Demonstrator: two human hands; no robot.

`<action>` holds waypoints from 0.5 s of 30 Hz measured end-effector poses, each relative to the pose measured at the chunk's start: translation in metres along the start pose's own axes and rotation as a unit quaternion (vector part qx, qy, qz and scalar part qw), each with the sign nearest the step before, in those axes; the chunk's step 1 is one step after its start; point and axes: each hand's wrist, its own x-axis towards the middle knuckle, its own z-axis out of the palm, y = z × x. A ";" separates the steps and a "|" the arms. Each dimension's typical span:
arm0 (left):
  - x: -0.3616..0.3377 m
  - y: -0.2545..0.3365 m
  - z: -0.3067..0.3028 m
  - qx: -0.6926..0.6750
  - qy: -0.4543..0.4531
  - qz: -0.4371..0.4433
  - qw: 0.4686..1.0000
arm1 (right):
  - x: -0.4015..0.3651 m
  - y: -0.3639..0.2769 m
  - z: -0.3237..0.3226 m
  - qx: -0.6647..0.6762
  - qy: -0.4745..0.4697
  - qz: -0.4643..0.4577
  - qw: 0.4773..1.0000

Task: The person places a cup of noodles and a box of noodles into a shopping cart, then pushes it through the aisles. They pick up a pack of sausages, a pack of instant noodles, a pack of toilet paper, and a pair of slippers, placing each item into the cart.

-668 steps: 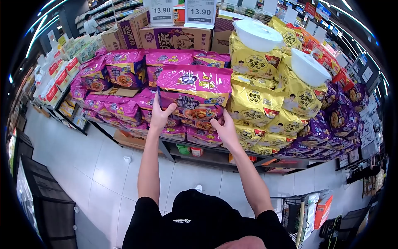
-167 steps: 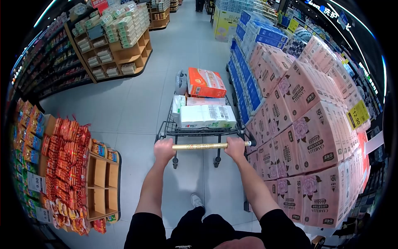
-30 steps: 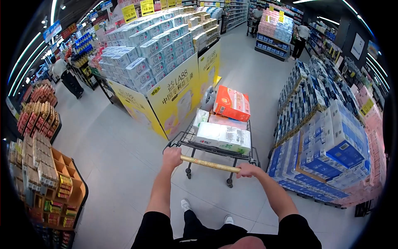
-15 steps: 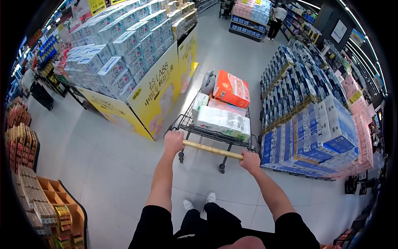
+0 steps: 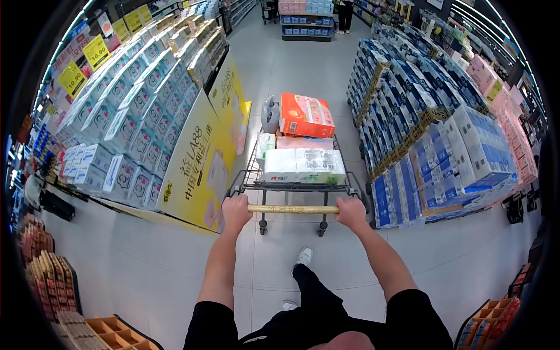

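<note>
My left hand [image 5: 237, 212] is wrapped round the left end of the tan handle [image 5: 293, 209] of a shopping cart. Round the right end of the same bar, my right hand [image 5: 351, 212] is closed too. The dark wire cart [image 5: 255, 158] stands straight in front of me. Nearest the handle in it lies a white pack of tissues [image 5: 304, 165]. Behind that are a pale pink pack [image 5: 303, 143] and a large orange-red package [image 5: 307, 115]. A grey-white bag or bottle [image 5: 270, 115] is at the back left, with a small white-green pack [image 5: 266, 143] below it.
To the left, stacked tissue packs [image 5: 140, 116] rise behind a yellow display board [image 5: 198, 157]. Blue packs [image 5: 449, 163] and dark blue packs [image 5: 391, 99] stand close on the right. A grey floor aisle [image 5: 256, 58] runs ahead to a shelf [image 5: 306, 23] and a standing person [image 5: 345, 14].
The view has turned rightward, and the cart now points straight up the aisle between the two displays. My feet have stepped. Both hands have stayed on the handle.
</note>
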 end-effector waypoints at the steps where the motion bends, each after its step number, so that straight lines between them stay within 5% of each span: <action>1: 0.017 -0.004 0.006 -0.006 0.000 -0.002 1.000 | 0.016 0.007 0.002 0.006 0.011 -0.004 1.000; 5: 0.069 -0.010 0.014 0.008 -0.092 -0.017 0.996 | 0.063 0.037 0.014 0.018 0.012 0.007 1.000; 7: 0.108 0.001 0.010 0.052 -0.333 -0.092 0.937 | 0.084 0.058 0.020 0.001 -0.006 0.017 1.000; 10: 0.158 -0.008 0.027 0.045 -0.445 -0.032 0.894 | 0.115 0.086 0.030 -0.009 -0.018 0.045 0.999; 15: 0.207 -0.020 0.069 0.019 -0.464 -0.007 0.885 | 0.158 0.124 0.040 -0.021 -0.016 0.051 0.998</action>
